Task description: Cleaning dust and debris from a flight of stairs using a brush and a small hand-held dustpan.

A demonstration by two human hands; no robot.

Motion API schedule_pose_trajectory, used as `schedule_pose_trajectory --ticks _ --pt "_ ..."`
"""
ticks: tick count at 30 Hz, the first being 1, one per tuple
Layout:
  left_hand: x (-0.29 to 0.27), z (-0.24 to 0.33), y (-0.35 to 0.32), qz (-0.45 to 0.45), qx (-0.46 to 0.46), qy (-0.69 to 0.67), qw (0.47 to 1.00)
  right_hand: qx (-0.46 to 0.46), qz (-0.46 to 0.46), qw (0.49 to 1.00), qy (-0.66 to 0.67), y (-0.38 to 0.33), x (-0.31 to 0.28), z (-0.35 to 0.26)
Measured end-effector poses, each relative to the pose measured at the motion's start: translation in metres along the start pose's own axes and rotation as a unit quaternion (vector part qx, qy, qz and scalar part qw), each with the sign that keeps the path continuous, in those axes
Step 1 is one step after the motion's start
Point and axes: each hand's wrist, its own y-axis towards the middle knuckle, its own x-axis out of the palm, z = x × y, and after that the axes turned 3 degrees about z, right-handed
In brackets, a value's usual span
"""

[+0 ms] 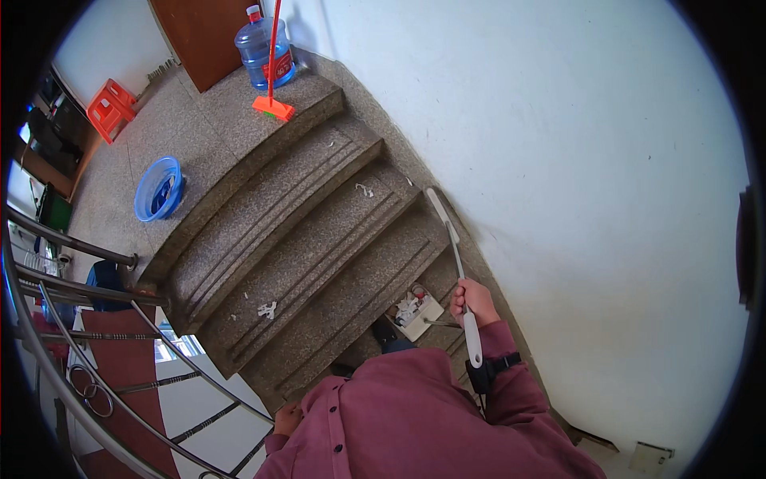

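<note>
My right hand is closed around the handle of a long white brush. The brush slants up along the wall, its head near the wall-side end of a step. A pale dustpan with scraps in it sits on a lower step beside my right hand. Its thin handle runs toward the brush handle and passes out of sight there. My left hand is low at my left side, close to the stair railing. My sleeve and shirt partly cover it, and its fingers do not show clearly.
White scraps lie on the speckled stone steps, with more scraps higher up. On the landing are a blue basin, an orange-red stool, a large water bottle and a red broom. A white wall borders the right.
</note>
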Motion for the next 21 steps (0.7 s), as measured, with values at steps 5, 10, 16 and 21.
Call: schedule_pose_trajectory --ticks 5,10,16,21 --pt "0.002 -0.006 0.008 0.001 0.020 0.009 1.000 0.041 0.045 0.993 0.105 -0.003 -0.029 0.006" --pt "0.003 -0.011 0.013 0.008 0.011 -0.005 1.000 0.023 0.063 0.982 0.176 0.005 -0.055 0.008" --pt "-0.007 0.014 0.003 0.004 0.002 0.021 1.000 0.013 0.065 0.991 0.120 0.021 -0.076 -0.001" --pt "-0.008 -0.001 0.001 0.022 0.024 0.017 0.999 -0.032 0.062 0.991 0.118 0.041 -0.061 0.003"
